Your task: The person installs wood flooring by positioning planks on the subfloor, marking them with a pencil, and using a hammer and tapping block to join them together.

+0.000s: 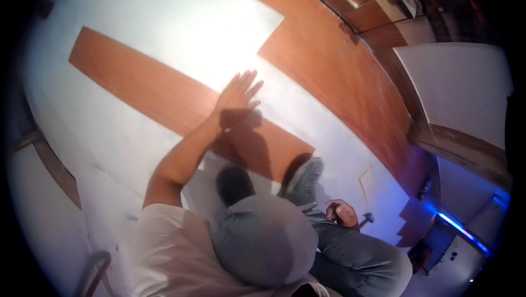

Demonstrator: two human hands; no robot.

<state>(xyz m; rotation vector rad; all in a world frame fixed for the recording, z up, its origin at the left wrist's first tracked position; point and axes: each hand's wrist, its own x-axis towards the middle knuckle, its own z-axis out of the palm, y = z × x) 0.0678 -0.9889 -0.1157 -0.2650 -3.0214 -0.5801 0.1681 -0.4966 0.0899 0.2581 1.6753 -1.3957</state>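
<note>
My left hand reaches forward with its fingers spread, over the far long edge of a reddish-brown wood-grain plank. It holds nothing. The plank lies slantwise on a white sheet, and its near end comes close to my shoes. My right hand is low beside my bent leg, its fingers curled in. What they hold, if anything, is hidden. Right beside this hand shows the head of a hammer; its handle runs out of sight behind my hand and leg.
Laid wood-grain flooring runs along the right side with a stepped edge. A pale panel stands past it. At lower right glows a blue light tube. My shoe touches the plank's near end. A grey rounded shape blocks the lower middle.
</note>
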